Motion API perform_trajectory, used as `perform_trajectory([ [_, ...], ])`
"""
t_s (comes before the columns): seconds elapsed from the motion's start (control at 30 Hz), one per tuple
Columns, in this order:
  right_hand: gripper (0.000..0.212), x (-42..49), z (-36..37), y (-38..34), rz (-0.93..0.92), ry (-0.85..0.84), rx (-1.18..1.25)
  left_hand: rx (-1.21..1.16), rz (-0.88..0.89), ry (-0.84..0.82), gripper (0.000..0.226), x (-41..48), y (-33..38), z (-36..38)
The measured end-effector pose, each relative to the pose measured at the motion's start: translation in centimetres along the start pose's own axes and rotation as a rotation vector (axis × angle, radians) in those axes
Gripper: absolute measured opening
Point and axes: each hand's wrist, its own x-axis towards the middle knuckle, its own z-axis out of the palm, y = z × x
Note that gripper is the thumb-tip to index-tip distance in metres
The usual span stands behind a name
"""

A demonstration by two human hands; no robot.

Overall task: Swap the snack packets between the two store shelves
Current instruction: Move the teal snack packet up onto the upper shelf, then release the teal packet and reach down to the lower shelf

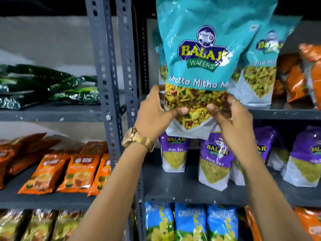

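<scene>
A big teal snack packet (205, 54) is held upright in front of the right rack, its lower end gripped from both sides. My left hand (156, 112) pinches its bottom left corner and my right hand (232, 117) grips its bottom right. Another teal packet (260, 73) stands behind it on the right rack's upper shelf (284, 113). Purple packets (215, 164) stand on the shelf below. On the left rack, dark green packets (52, 87) lie flat on the upper shelf (52, 115).
Grey slotted uprights (106, 80) separate the two racks. Orange packets (79, 173) lie on the left rack's middle shelf, gold ones (40, 225) below. Blue packets (191, 223) fill the right rack's bottom shelf, and orange packets (302, 77) stand at far right.
</scene>
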Motion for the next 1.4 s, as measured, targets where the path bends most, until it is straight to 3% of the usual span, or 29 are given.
perform_trajectory([
  [0.2, 0.042, 9.1, 1.6, 0.7, -0.03, -0.03, -0.009, -0.015, -0.007, 0.052, 0.062, 8.1, -1.0, 1.3],
  [0.37, 0.06, 13.1, 5.4, 4.3, 0.028, -0.073, 0.041, 0.006, -0.084, 0.087, 0.041, 11.5, -4.3, 2.7],
  [0.47, 0.059, 14.6, 7.2, 5.6, 0.058, -0.068, 0.092, -0.019, -0.121, 0.099, 0.035, 12.8, -5.3, 3.0],
  [0.8, 0.042, 17.2, 10.4, 7.8, 0.095, -0.065, 0.076, -0.044, -0.154, 0.162, 0.046, 15.1, -7.9, 4.7],
  [0.97, 0.042, 16.2, 10.0, 8.3, 0.079, -0.116, 0.074, -0.004, -0.17, 0.15, 0.065, 14.6, -8.4, 4.8],
  [1.1, 0.048, 12.9, 8.8, 7.2, -0.02, 0.019, 0.163, 0.035, -0.066, 0.276, 0.077, 13.0, -7.9, 5.0],
  [1.3, 0.027, 5.4, 7.7, 5.9, -0.235, 0.302, 0.249, 0.038, 0.351, 0.586, 0.031, 5.2, -6.4, 8.5],
  [1.4, 0.021, 0.3, 7.5, 7.9, -0.208, 0.384, 0.26, 0.014, 0.361, 0.57, 0.023, 0.9, -7.9, 11.3],
])
